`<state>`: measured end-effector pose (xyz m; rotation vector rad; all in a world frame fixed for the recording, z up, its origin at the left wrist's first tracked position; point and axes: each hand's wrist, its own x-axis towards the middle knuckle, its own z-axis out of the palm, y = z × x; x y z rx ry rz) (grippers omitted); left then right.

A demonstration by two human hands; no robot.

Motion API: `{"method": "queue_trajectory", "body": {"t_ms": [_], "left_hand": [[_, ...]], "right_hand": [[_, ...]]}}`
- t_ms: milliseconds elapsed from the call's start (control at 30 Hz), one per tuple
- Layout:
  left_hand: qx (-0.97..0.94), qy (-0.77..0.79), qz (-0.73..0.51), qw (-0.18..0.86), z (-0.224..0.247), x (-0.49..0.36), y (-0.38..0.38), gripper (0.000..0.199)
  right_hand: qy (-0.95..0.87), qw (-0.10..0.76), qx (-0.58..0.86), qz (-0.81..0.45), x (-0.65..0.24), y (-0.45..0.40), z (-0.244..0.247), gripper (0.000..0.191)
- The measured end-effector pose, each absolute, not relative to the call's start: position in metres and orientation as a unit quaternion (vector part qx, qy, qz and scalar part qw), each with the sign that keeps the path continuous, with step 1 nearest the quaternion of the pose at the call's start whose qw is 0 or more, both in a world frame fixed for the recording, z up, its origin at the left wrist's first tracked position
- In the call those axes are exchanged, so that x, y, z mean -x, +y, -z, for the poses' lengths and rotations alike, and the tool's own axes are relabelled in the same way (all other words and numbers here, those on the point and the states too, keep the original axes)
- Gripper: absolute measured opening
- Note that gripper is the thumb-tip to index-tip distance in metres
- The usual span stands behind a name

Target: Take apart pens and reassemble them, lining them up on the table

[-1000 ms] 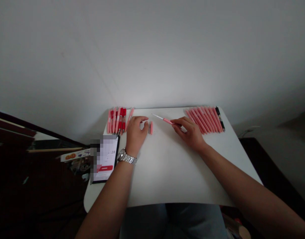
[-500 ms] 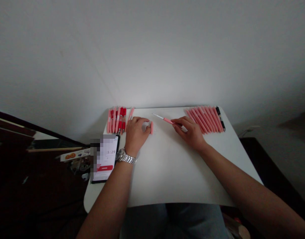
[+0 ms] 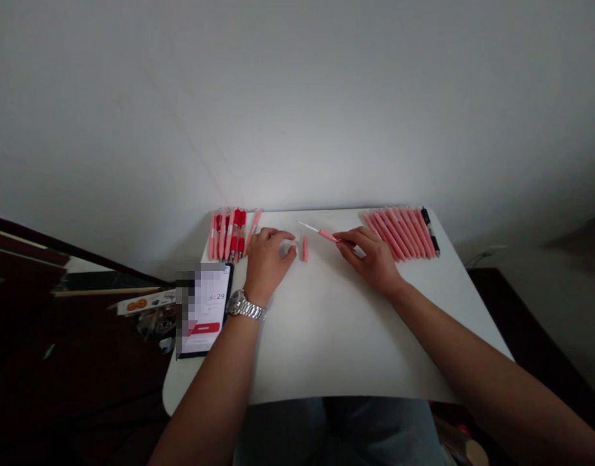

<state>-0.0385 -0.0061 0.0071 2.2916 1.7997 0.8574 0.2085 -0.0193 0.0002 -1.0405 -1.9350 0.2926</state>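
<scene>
My right hand [image 3: 370, 255] pinches a pink pen [image 3: 328, 235] whose slim pale refill sticks out bare toward the left. My left hand [image 3: 268, 259], with a metal watch on its wrist, is over the white table, thumb and forefinger curved apart. Just right of its thumb a short pink pen piece [image 3: 305, 249] lies on the tabletop, not touched by the hand. A pale, see-through bit shows inside the curve of the left fingers; I cannot tell what it is.
Several pink and red pens [image 3: 228, 234] lie side by side at the back left, a lone pink pen [image 3: 254, 226] beside them. At the back right is a row of wrapped pink pens [image 3: 399, 234] with a black pen [image 3: 431, 232]. A phone [image 3: 207, 310] rests at the left edge.
The short pink piece has shifted slightly right, and a gap now separates it from my left thumb. The left fingers have let go of it. My right hand and pen are nearly still.
</scene>
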Motion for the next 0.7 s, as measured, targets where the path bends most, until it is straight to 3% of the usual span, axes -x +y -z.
{"method": "queue_trajectory", "body": {"t_ms": [367,700], "left_hand": [[-0.763,0.583,-0.274,0.06,-0.0024,0.0332,-0.0064,0.026],[-0.763,0.575,-0.285,0.074,-0.0012,0.0335,-0.0052,0.017]], "right_hand": [[-0.776,0.442,0.431,-0.129,-0.2082,-0.0187,0.0011,0.019],[-0.777,0.438,0.431,-0.134,-0.2075,-0.0187,0.0013,0.018]]}}
